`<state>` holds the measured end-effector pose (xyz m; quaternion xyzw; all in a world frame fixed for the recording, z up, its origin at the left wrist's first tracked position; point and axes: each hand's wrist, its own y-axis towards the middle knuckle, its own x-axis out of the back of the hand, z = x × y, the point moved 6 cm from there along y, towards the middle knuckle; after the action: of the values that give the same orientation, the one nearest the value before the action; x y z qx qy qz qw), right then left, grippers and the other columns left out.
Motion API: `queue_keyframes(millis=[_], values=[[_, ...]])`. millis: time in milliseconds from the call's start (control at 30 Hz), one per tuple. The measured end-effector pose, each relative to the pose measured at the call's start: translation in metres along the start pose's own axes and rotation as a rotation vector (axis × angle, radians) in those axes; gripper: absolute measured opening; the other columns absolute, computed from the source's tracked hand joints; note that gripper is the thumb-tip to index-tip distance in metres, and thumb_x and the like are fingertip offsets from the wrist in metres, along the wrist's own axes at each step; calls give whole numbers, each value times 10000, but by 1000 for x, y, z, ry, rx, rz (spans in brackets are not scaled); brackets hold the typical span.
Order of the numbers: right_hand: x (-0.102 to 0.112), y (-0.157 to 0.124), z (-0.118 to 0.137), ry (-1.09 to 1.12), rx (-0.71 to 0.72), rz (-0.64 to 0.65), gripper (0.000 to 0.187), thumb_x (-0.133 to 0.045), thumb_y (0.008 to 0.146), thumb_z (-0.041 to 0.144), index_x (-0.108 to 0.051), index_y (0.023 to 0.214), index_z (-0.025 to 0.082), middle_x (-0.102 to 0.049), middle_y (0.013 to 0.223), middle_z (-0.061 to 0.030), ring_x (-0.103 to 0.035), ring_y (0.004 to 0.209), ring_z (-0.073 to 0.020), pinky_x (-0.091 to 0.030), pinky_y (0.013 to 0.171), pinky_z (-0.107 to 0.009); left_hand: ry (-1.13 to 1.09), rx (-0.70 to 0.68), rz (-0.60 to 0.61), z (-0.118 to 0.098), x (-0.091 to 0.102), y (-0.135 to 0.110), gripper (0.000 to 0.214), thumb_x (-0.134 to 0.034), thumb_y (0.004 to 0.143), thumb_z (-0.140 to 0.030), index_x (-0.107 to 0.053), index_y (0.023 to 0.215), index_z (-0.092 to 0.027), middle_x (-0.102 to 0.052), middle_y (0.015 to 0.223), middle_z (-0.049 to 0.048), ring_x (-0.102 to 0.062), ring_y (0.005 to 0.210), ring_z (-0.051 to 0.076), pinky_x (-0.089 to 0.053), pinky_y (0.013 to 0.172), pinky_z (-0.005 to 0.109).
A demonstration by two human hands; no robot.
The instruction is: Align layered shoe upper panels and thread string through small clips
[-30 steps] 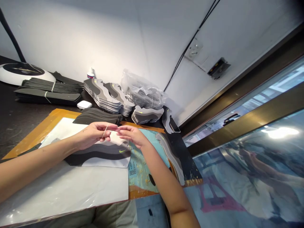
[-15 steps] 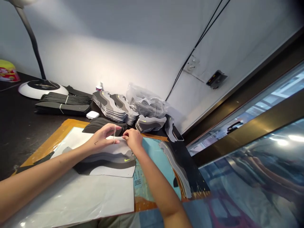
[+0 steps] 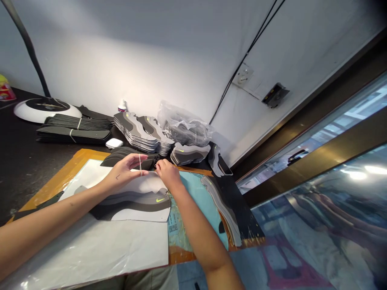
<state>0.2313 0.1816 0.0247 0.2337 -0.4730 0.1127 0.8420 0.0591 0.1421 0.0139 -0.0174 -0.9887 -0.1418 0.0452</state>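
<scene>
My left hand (image 3: 125, 171) hovers over the work mat with a thin pale rubber band (image 3: 140, 164) looped round its fingers, which are curled. My right hand (image 3: 167, 174) is closed in a pinch right beside it, at the end of a flat stack of black shoe pieces (image 3: 121, 155); I cannot make out what its fingertips hold. Under both hands lies a grey, black and white shoe upper panel (image 3: 133, 201) with a yellow-green logo, resting on a white sheet (image 3: 90, 245).
Piles of grey shoe panels (image 3: 139, 131) and a clear plastic bag (image 3: 184, 129) stand against the wall. Banded black pieces (image 3: 72, 129) and a lamp base (image 3: 42, 108) sit at the far left. More panels (image 3: 222, 209) lie along the mat's right edge.
Both hands have moved a little farther from me, toward the black stack. The right hand's fingers have closed from stretched out into a pinch. The band stays on the left fingers.
</scene>
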Motion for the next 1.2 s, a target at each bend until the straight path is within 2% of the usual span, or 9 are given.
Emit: queue_keyframes(millis=[133, 267, 400, 567, 667, 800, 933, 1067, 1200], values=[[-1, -6, 11, 411, -2, 13, 137, -496, 1008, 259, -627, 971, 239, -654, 789, 28, -628, 684, -129, -464, 693, -227, 57, -86, 99, -5, -8, -4, 672, -892, 673, -478, -611, 1224, -213, -644, 1300, 127, -593, 1252, 344, -469, 1111, 513], [-17, -11, 29, 733, 17, 112, 130, -584, 924, 288, -684, 886, 216, -705, 848, 16, -653, 771, -144, -499, 739, -241, 42, -160, 167, -11, -16, -11, 633, -849, 744, -432, -565, 1272, -226, -627, 1231, 118, -634, 1135, 290, -547, 1007, 459], [-27, -14, 27, 766, -79, 71, 49, -663, 842, 250, -679, 875, 218, -721, 799, 13, -660, 773, -171, -491, 730, -267, 66, -263, 93, -17, -13, -12, 608, -874, 711, -408, -582, 1206, -208, -588, 1218, 133, -637, 1123, 295, -581, 941, 442], [-21, -15, 20, 762, -106, -5, 259, -708, 833, 352, -598, 1036, 235, -665, 691, 60, -650, 676, -158, -460, 655, -240, 144, -364, 35, -27, -10, -16, 394, -831, 771, -346, -675, 1107, -214, -683, 1081, 99, -680, 983, 244, -582, 899, 388], [-17, -15, 18, 686, -106, -30, 120, -650, 867, 331, -669, 910, 221, -692, 741, 28, -651, 704, -154, -454, 653, -240, 59, -297, 100, -36, -14, -23, 204, -707, 886, -358, -721, 1035, -220, -731, 921, 73, -700, 813, 205, -599, 762, 331], [-12, -13, 10, 741, -168, -148, 85, -643, 859, 282, -696, 841, 218, -717, 802, 6, -645, 739, -148, -485, 698, -251, -18, -187, 170, -45, -20, -29, 137, -747, 847, -339, -796, 894, -221, -756, 834, 75, -696, 736, 200, -587, 688, 300], [-18, -9, -4, 1068, -338, -287, 122, -679, 834, 313, -635, 814, 200, -649, 687, 23, -591, 641, -122, -485, 632, -234, -248, 28, 145, -36, -22, -25, 492, -879, 725, -338, -776, 1193, -227, -772, 871, 86, -665, 696, 172, -571, 660, 268], [-26, -8, -9, 1246, -378, -460, 202, -694, 838, 377, -607, 846, 195, -617, 663, 39, -540, 594, -96, -453, 607, -215, -550, 203, 18, -24, -22, -19, 1097, -967, 606, -352, -421, 1558, -348, -761, 1081, 61, -599, 641, 73, -525, 626, 163], [-25, -13, -5, 1173, -354, -507, 185, -662, 859, 372, -597, 859, 199, -630, 703, 31, -561, 616, -105, -465, 623, -227, -471, 118, 142, -30, -28, -19, 1011, -901, 722, -323, -374, 1584, -307, -750, 866, 16, -604, 620, 83, -512, 618, 161]])
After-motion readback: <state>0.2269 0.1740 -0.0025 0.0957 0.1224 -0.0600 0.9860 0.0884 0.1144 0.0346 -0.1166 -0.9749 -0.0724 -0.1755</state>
